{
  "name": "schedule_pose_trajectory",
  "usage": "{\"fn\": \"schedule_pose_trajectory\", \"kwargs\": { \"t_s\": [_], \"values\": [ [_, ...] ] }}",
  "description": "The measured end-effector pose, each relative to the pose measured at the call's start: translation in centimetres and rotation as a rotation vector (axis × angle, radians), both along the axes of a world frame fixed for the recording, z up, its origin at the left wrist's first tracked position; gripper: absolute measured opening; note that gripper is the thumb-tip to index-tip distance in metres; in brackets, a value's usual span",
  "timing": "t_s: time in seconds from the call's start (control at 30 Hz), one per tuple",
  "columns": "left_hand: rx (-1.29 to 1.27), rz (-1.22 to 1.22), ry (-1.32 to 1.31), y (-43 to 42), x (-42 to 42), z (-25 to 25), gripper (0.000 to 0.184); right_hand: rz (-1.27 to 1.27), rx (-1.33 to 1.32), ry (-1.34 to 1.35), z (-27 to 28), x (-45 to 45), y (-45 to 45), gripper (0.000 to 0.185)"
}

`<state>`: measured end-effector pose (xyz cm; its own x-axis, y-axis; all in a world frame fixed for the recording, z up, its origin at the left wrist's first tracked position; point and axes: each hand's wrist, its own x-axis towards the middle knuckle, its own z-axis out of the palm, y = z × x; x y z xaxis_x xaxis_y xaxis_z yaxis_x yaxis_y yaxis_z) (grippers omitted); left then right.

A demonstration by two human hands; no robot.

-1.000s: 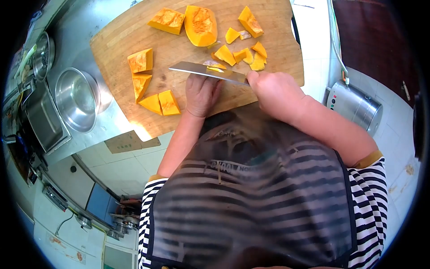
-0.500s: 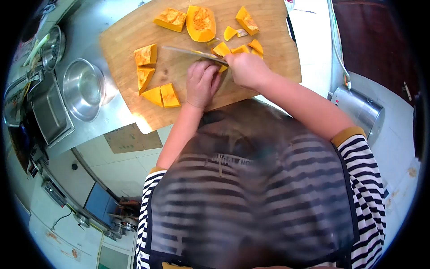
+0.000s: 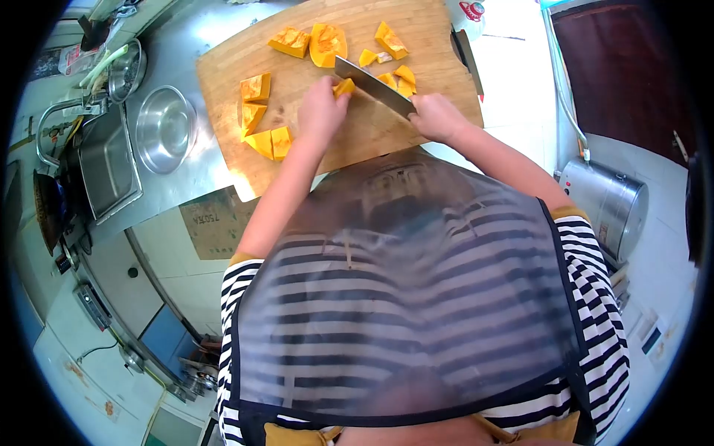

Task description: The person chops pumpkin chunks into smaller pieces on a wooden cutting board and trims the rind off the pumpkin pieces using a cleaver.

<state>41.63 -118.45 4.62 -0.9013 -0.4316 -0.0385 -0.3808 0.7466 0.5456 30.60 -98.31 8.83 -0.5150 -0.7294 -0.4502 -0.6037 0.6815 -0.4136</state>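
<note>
My right hand [image 3: 437, 117] grips the handle of a broad-bladed kitchen knife [image 3: 378, 89], its blade slanting up and left over the wooden cutting board [image 3: 222, 82]. In the fingers of my left hand [image 3: 320, 110] is a small pumpkin piece [image 3: 343, 88], just left of the blade. Behind the knife lie a larger hollowed pumpkin chunk [image 3: 327, 46] and a pumpkin wedge [image 3: 290, 42]. Several small cut pieces [image 3: 404, 80] sit beyond the blade, near the right hand. More pumpkin blocks [image 3: 256, 87] line the left side of the board.
A round steel bowl [image 3: 165, 130] stands left of the board on the metal counter. Past it are a sink [image 3: 110, 163] with a faucet [image 3: 46, 123] and a colander-like bowl [image 3: 128, 70]. A dark-handled item [image 3: 467, 59] lies at the board's right edge. A steel cylinder [image 3: 606, 201] stands lower right.
The knife has moved right, away from my left fingers, and its blade now shows broadside. My left hand has lifted a small pumpkin piece. The whole view has shifted slightly.
</note>
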Motion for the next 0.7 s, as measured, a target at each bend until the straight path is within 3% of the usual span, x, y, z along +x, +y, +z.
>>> {"fn": "schedule_pose_trajectory", "kwargs": {
  "t_s": [0.07,0.1,0.17,0.3,0.37,0.7],
  "values": [
    [0.342,0.186,-0.208,-1.0,-0.7,-0.3,0.030,-0.011,-0.026,-0.009,-0.1,0.3,0.1,0.020],
    [0.335,0.182,-0.205,-1.2,-0.9,-0.4,0.030,-0.034,-0.060,-0.048,-0.3,0.5,-0.1,0.020],
    [0.720,0.328,-0.274,-1.7,-1.3,-0.4,0.032,-0.053,-0.123,-0.098,-0.4,0.6,-0.7,0.021],
    [0.965,0.449,-0.175,-0.9,0.1,0.1,0.030,-0.068,-0.108,-0.212,0.9,0.5,-1.8,0.020],
    [1.239,0.561,-0.098,0.0,0.7,0.2,0.029,-0.038,-0.133,-0.202,1.0,0.6,-2.1,0.020],
    [1.323,0.640,0.040,1.1,0.7,-1.2,0.025,-0.048,-0.378,-0.085,1.9,1.1,-0.9,0.035]
  ]
}}
